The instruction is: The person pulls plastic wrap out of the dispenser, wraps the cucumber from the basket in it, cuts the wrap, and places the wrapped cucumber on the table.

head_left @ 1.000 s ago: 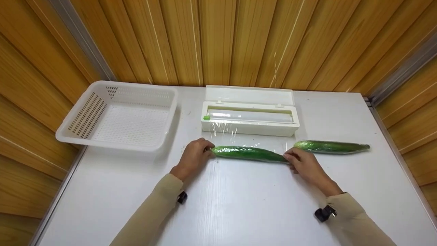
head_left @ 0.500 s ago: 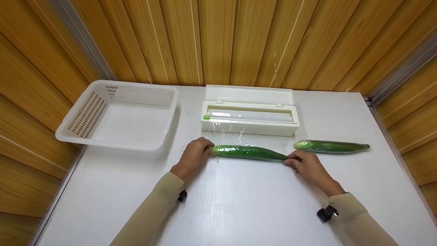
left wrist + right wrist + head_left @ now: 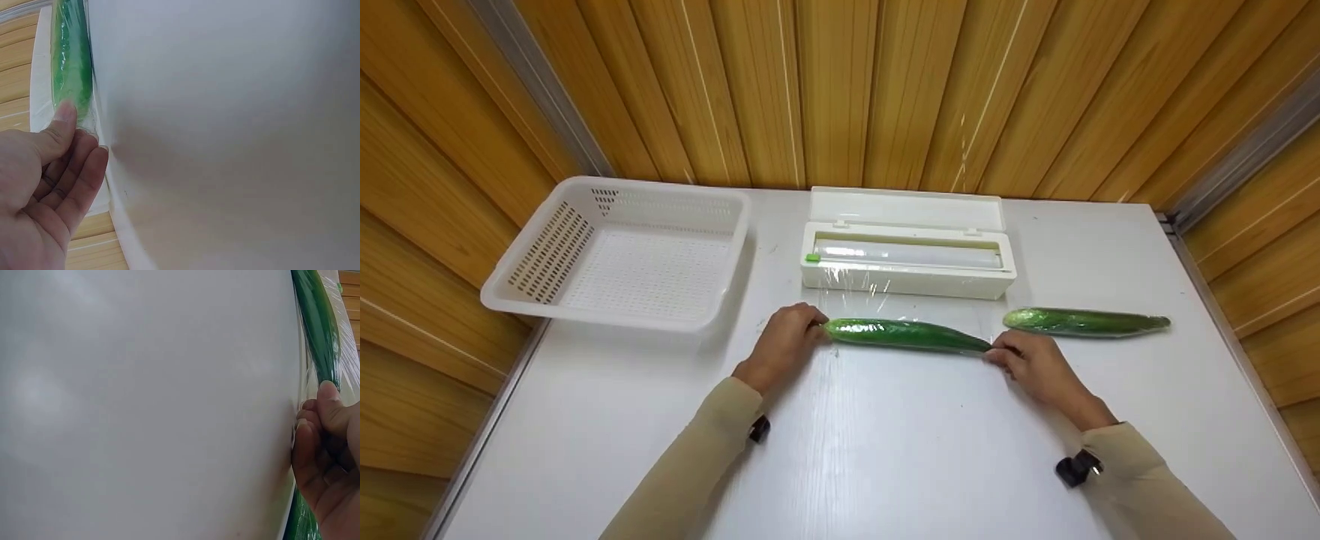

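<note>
A green cucumber [image 3: 907, 334] with shiny cling film over it lies crosswise before me in the head view. My left hand [image 3: 784, 343] pinches its paler left end; in the left wrist view the thumb presses on the filmed tip [image 3: 72, 90]. The narrow right end is pinched between thumb and fingers of my right hand [image 3: 1035, 367], as the right wrist view confirms. Clear film [image 3: 855, 292] runs from the cucumber back to a white cling film dispenser [image 3: 911, 283], whose lid [image 3: 907, 208] stands open over the roll [image 3: 911, 254].
A second wrapped cucumber [image 3: 1087, 322] lies to the right, just beyond my right hand. At the back left stands a white perforated basket [image 3: 619, 321]. Everything sits on a white table [image 3: 885, 465], with wood-panelled walls [image 3: 840, 90] behind and at both sides.
My right hand has shifted slightly right, out to the cucumber's narrow tip, and its wrist has moved right too. The left hand has kept its place. The film's creases have changed a little.
</note>
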